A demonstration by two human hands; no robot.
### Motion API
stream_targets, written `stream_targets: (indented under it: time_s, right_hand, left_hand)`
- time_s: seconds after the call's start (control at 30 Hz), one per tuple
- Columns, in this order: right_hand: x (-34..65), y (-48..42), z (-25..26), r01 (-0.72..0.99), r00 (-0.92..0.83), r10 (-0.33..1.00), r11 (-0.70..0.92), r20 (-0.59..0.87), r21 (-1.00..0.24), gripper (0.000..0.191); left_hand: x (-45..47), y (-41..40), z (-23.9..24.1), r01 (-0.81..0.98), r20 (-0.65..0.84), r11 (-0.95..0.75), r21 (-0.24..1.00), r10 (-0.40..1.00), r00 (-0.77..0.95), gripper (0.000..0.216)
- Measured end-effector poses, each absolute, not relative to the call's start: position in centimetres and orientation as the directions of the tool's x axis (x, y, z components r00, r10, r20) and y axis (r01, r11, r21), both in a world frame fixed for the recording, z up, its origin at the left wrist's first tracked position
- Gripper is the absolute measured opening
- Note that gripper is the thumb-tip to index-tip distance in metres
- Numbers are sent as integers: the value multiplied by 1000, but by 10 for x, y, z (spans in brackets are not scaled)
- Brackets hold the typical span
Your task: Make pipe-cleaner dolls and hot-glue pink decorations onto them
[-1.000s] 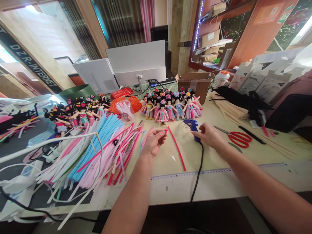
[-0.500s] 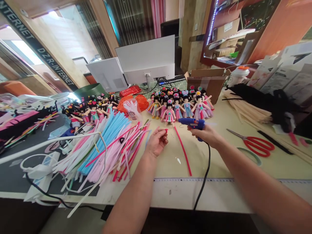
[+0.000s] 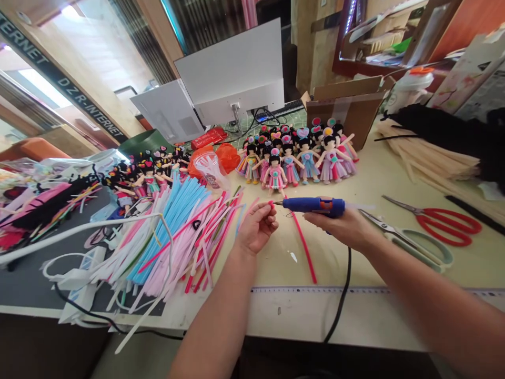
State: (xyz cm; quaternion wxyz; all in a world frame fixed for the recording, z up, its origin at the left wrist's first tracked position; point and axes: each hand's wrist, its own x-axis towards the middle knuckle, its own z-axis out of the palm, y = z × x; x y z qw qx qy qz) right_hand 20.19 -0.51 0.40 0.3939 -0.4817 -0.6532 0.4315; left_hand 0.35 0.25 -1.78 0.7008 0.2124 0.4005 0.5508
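Observation:
My left hand (image 3: 258,229) is closed in a pinch on a small red piece (image 3: 271,203), which looks like coiled pipe cleaner but is mostly covered by the fingertips. My right hand (image 3: 347,226) wraps round a blue hot glue gun (image 3: 307,205). The gun lies level and its metal tip is at the red piece; whether they touch I cannot tell. A stick of clear glue juts from its back end, and its black cord (image 3: 342,297) runs down over the table edge. Below the gun, a long red pipe cleaner (image 3: 304,247) lies on the table.
Finished pipe-cleaner dolls (image 3: 274,173) stand behind my hands. To the left lies a heap of pipe cleaners (image 3: 169,237) beside a power strip (image 3: 84,279). Red-handled scissors (image 3: 445,221) and pale-green-handled scissors (image 3: 414,247) lie right. A ruler strip (image 3: 292,290) follows the front edge.
The glue gun has moved left and levelled, its tip now at the red piece in my left hand. The view has shifted slightly, showing more of the pale-green scissors.

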Motion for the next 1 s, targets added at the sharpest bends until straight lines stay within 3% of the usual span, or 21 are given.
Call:
stream_targets:
  time_s: [1.0]
  right_hand:
    - [195,-8,5,216,-178,974,181,143,-960,19]
  left_hand:
    - [6,-1,-14,-666,-290,291,687,950,116,8]
